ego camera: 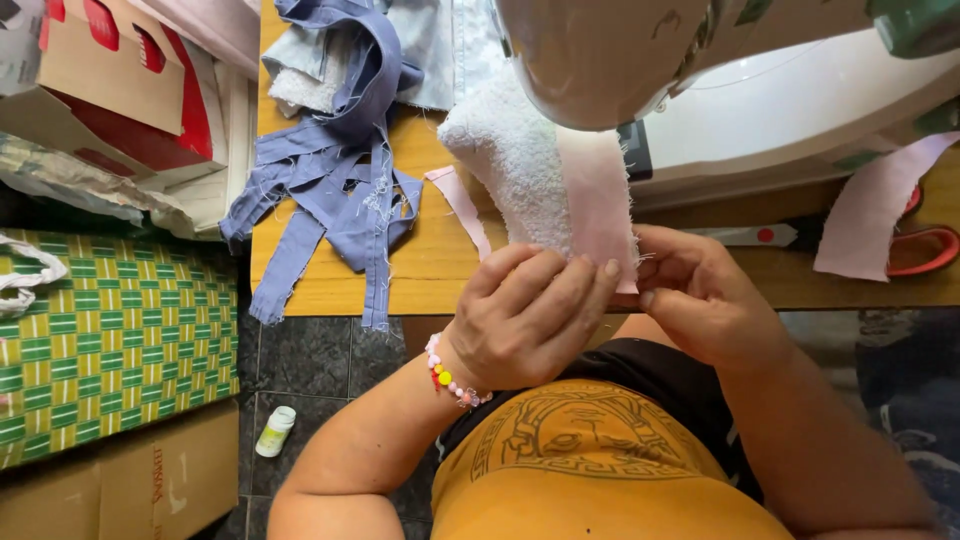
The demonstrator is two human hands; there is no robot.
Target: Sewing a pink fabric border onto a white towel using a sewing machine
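From my remote seat I see the left hand (pixel 527 315) curled shut over the near edge of a white terry-cloth piece with a pale pink fabric strip along it (pixel 555 175), fingers folded down on the cloth. The right hand (pixel 700 295) meets it from three o'clock, thumb and fingertips pinching the same pink edge. That towel piece runs from the hands toward twelve o'clock, disappearing under the head of a white sewing machine (pixel 700 70), and lies on a wooden tabletop (pixel 430 260).

At ten o'clock from the hands I make out a heap of blue-grey cotton strips and scraps (pixel 340 170) trailing over the table's near edge. A loose narrow pink strip (pixel 462 210) lies just beside the towel at eleven o'clock. At three o'clock sits a broader pink fabric piece (pixel 870 205) resting over red-handled scissors (pixel 925 245).

Off the table at nine o'clock there is a green and yellow checked cloth (pixel 110 340), with a small white bottle (pixel 274 431) on the dark tiled floor at seven o'clock. The left wrist wears a beaded bracelet (pixel 448 378).
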